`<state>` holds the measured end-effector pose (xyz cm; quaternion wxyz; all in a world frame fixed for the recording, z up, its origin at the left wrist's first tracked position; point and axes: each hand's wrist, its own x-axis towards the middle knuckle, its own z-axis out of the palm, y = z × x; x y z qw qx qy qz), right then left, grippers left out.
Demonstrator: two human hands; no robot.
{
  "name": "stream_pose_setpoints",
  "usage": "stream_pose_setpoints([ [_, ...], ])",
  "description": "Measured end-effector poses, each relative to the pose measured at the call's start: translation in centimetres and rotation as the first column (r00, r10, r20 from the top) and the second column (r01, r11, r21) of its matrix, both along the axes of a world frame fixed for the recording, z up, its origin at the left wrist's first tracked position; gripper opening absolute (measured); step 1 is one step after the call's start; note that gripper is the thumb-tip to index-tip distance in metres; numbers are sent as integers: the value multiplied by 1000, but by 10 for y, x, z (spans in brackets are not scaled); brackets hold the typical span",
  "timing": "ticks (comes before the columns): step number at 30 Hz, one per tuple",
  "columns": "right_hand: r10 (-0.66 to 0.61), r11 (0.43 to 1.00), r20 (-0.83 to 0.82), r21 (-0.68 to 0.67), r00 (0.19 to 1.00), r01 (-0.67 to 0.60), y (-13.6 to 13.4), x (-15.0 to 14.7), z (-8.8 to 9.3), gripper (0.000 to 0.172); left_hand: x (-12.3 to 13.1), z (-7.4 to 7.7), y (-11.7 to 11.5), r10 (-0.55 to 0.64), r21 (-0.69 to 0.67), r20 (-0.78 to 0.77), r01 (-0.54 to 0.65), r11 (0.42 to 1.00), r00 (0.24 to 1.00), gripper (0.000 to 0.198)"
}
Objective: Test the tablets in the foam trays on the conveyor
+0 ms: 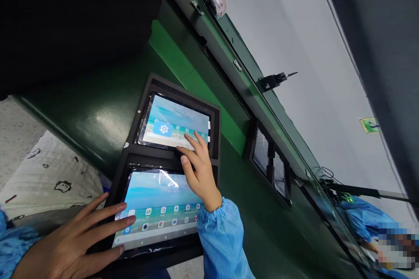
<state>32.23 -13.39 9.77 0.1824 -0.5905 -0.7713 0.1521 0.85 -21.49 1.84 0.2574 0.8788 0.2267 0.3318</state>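
Observation:
Two tablets lie in black foam trays on a green belt. The far tablet [176, 123] shows a settings icon on its lit screen. My right hand [199, 170] reaches over it, fingers spread, with the index fingertip touching the lower right of that screen. The near tablet [160, 209] shows a home screen with app icons and has loose plastic film on it. My left hand [75, 239] lies flat with fingers stretched out, fingertips resting on the near tablet's left edge. Both arms wear blue sleeves.
The green conveyor belt [104, 109] runs diagonally with a metal rail [242, 74] along its far side. Another black tray [268, 159] stands further down the belt. A white patterned cloth [49, 178] lies at left. Another person in blue [363, 222] is at lower right.

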Motion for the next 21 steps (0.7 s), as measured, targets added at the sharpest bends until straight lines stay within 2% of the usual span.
stream_pose_setpoints([
  [2, 27, 999, 23, -24, 999, -26, 5, -8, 1, 36, 4, 9, 6, 25, -62, 92, -19, 998, 995, 49],
  [5, 108, 991, 70, -88, 992, -102, 15, -21, 0, 39, 7, 17, 13, -9, -19, 120, 11, 1000, 993, 42],
  [9, 205, 971, 111, -151, 972, -187, 32, -30, -5, 41, 3, 17, 14, 8, -44, 101, -4, 999, 995, 37],
  [11, 200, 973, 127, -141, 971, -182, 45, -26, -10, 41, 0, 15, 13, -2, -44, 77, 5, 999, 997, 37],
  [15, 11, 999, 190, -42, 982, -3, 79, 6, -23, 46, -3, 14, 14, -30, -20, 76, 32, 999, 997, 36],
  [18, -171, 985, 228, 53, 959, 163, 103, 38, -33, 52, -3, 15, 16, -27, -41, 117, 32, 999, 993, 33],
  [21, -258, 965, 236, 111, 937, 238, 115, 58, -39, 60, -3, 16, 16, -33, -56, 103, 39, 998, 994, 30],
])
